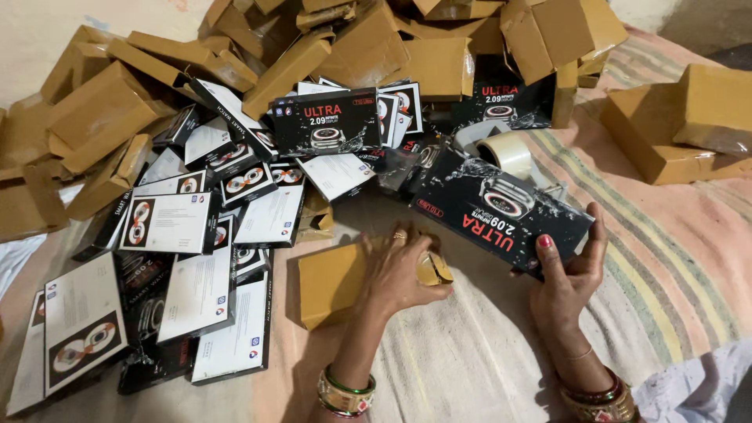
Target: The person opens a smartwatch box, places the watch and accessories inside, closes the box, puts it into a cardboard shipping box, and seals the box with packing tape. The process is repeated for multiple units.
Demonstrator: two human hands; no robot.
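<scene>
My right hand grips one end of a long black printed watch box, holding it tilted above the cloth. My left hand presses down on a flat brown cardboard carton lying on the cloth, fingers curled at its open flap end. Both wrists wear bangles. The black box's far end points toward a roll of clear packing tape.
A heap of brown cartons fills the back. Several black and white watch boxes lie scattered on the left. Two more brown cartons sit at the right on the striped cloth.
</scene>
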